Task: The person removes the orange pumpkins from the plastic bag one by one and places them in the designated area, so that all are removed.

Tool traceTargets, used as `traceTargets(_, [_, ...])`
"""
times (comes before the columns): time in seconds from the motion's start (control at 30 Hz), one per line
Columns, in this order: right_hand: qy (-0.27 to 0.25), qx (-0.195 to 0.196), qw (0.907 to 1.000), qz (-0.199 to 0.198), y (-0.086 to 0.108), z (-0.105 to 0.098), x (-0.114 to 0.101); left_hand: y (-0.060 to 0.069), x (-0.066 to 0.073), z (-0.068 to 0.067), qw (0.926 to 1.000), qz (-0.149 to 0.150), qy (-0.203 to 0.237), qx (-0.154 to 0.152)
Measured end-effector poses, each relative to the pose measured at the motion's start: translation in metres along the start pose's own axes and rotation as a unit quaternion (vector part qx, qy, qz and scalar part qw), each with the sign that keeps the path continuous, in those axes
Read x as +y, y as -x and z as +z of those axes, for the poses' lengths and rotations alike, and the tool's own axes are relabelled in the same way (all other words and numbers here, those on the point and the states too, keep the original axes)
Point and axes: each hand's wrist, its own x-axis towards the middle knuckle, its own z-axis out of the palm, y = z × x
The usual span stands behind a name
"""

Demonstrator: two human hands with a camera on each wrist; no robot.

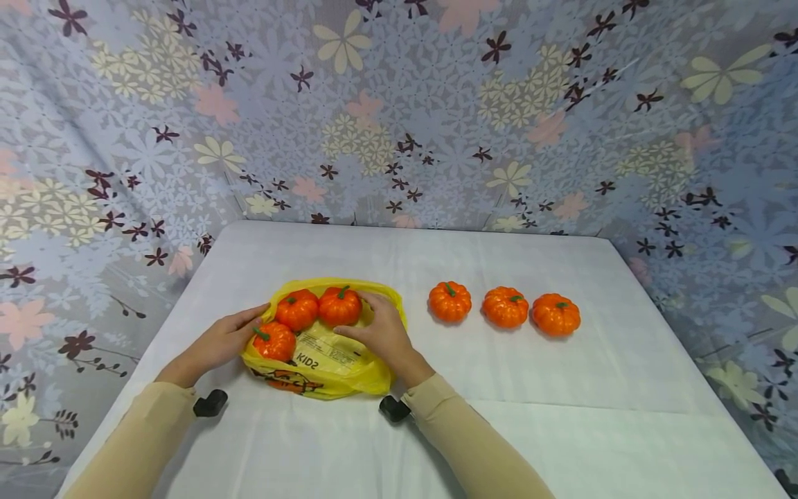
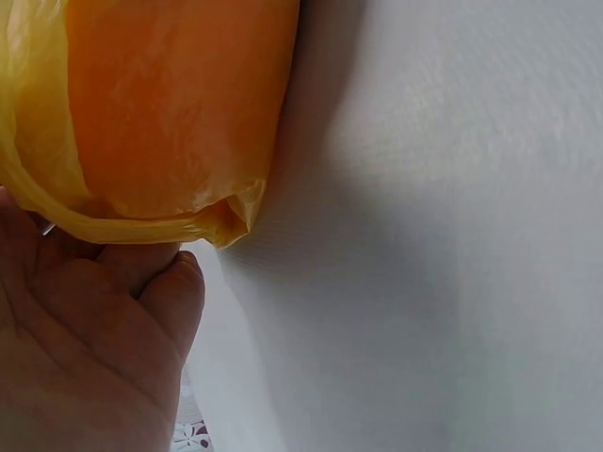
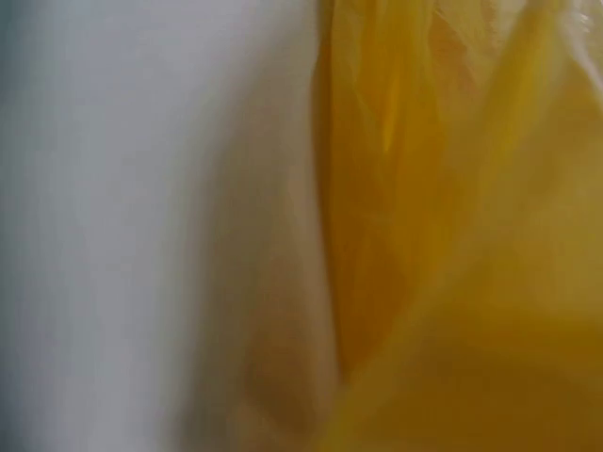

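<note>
A yellow plastic bag with printing lies spread open at the left of the table. Two small orange pumpkins with green stems, a rear one and a front one, sit in its left part. My left hand holds the bag's left rim; in the left wrist view its fingers meet the yellow edge. Inside the bag, my right hand grips a third pumpkin between thumb and fingers. The right wrist view is blurred, with yellow plastic covering much of it.
To the right of the bag, three more pumpkins stand in a row: a left one, a middle one and a right one. White cloth covers the table. A flowered curtain hangs behind it.
</note>
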Motion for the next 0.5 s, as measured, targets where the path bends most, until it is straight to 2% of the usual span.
traceTargets(0.5, [0.032,0.006,0.9992,0.023,-0.011,0.009,-0.001,0.003,0.001,0.001,0.9999,0.011,0.001,0.004])
